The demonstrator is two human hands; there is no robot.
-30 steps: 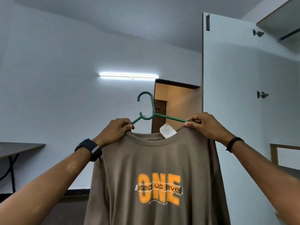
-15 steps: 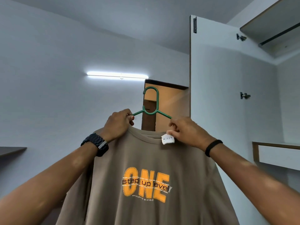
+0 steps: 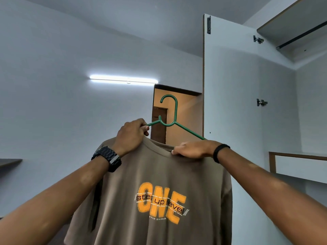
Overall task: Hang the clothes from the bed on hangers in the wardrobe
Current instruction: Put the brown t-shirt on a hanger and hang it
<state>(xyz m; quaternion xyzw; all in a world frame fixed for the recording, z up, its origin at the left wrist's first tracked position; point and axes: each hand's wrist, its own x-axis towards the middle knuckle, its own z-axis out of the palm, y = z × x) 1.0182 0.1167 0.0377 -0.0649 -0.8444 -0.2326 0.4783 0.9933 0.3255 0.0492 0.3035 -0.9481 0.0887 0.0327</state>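
- I see the t-shirt (image 3: pixel 159 191) nearest, brown with an orange "ONE" print, held up in mid-air in the middle of the view, hanging down past the bottom edge.
- My left hand (image 3: pixel 131 137) is curled tight on the shirt's left shoulder and the left arm of the hanger (image 3: pixel 174 121); watch (image 3: pixel 107 158) on that wrist.
- My right hand (image 3: pixel 192 150) pinches the collar on the right side; black band (image 3: pixel 220 152) on that wrist.
- Green hanger sits inside the neck, hook up and free, touching nothing; right arm slants down behind the right hand.
- Wardrobe door (image 3: pixel 230 85) stands open just behind on the right, rail (image 3: pixel 304 35) up at far right.
- Far wall has a lit tube light (image 3: pixel 123 80) and a doorway (image 3: pixel 177 110).
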